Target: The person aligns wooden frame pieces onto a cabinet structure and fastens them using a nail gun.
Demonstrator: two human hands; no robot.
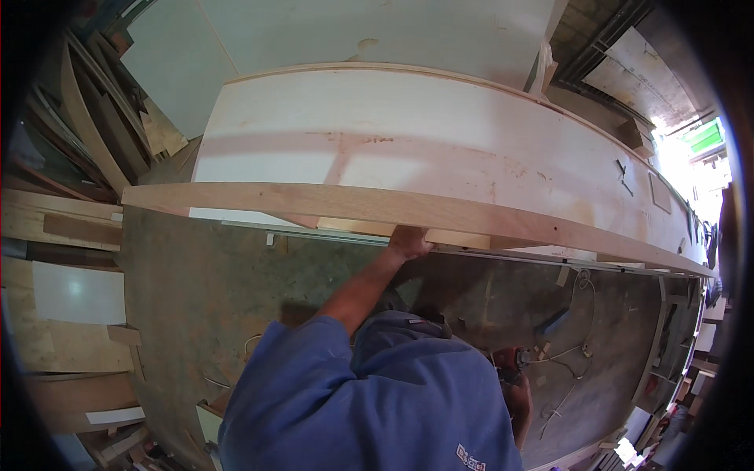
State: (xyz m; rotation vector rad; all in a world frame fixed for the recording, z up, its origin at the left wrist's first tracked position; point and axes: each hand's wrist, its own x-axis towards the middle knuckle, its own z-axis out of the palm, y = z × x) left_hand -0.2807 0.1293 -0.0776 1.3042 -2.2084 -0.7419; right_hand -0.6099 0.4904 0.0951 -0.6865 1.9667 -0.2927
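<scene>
A long, narrow wooden board (338,206) runs from left to right in front of me. My left hand (411,242) reaches out to its near side at about the middle, closed on its lower edge; some of the fingers are hidden behind the wood. Down by my right side, my right hand (518,390) grips a red and black power tool (512,359), whose exact kind I cannot make out. My body partly hides that hand and the tool.
Beyond the board lies a wide white panel (290,114), with a small metal tool (624,179) on its right part. Pale cords (577,365) and a blue object (554,321) lie on the concrete floor (177,298). Boards (78,292) are stacked at the left.
</scene>
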